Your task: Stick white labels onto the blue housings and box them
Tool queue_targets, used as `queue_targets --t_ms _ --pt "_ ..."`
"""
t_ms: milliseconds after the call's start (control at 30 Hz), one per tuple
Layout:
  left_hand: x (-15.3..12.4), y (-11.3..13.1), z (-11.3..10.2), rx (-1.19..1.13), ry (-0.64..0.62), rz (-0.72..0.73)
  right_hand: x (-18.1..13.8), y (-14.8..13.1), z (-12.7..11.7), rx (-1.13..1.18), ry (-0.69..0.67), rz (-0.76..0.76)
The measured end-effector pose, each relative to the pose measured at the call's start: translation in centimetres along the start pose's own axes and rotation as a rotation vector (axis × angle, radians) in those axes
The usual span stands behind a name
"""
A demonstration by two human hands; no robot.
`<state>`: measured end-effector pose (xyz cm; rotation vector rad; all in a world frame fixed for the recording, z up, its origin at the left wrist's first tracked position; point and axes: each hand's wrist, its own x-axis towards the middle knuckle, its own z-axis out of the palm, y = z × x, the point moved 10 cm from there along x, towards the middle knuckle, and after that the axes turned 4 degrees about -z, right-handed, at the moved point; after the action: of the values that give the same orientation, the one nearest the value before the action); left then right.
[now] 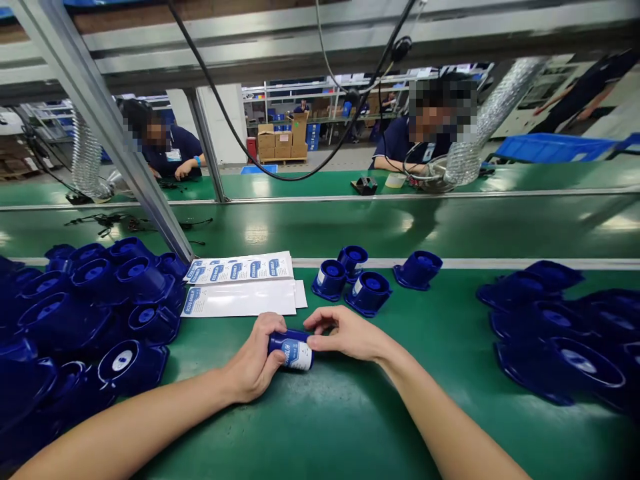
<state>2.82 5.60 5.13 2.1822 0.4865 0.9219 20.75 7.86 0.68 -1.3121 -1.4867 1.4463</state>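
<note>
A blue round plastic housing (277,343) with a blue-and-white printed label (297,354) on its side is held over the green bench. My left hand (256,360) is wrapped round its left end, thumb on the front beside the label. At the other end, my right hand (345,333) is closed on the housing, its thumb at the label's right edge and its fingers curled behind. Sheets of the same labels (240,298) lie just beyond my left hand. Past my right hand stand several blue housings, one (370,293) with a white label showing.
Many blue housings are heaped at left (65,313) and more lie at right (560,333). A metal post (115,133) rises at the left, and a black cable (220,127) hangs across. Two people sit at the far green bench (310,183).
</note>
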Motion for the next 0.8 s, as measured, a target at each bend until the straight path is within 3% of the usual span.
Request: queue_targets --t_ms 133,333,433,533,600,667,800 --pt "0.1 0.3 -0.4 -0.055 0.015 0.065 0.1 1.1 0.0 0.094 -0.021 0.053" --pt "-0.8 1.6 -1.3 -0.144 0.098 0.222 -0.8 0.4 6.3 0.331 -0.298 0.072" --pt "-1.1 -0.4 -2.9 -0.312 0.335 0.046 -0.8 -0.2 7.4 0.452 -0.304 0.046" --pt "-1.7 -4.2 -2.2 -0.594 0.469 -0.308 -0.5 -1.4 7.5 0.695 -0.268 -0.039" --pt "-1.7 -5.5 0.1 -0.828 0.379 -0.471 -0.3 -2.0 7.4 0.828 -0.25 -0.1" --pt "-1.4 -5.2 2.1 -0.981 0.242 -0.52 -0.3 -2.3 7.6 0.867 -0.261 -0.142" --pt "-1.5 -4.4 2.4 -0.857 0.15 -0.523 -0.1 -1.5 8.7 0.846 -0.314 -0.14"
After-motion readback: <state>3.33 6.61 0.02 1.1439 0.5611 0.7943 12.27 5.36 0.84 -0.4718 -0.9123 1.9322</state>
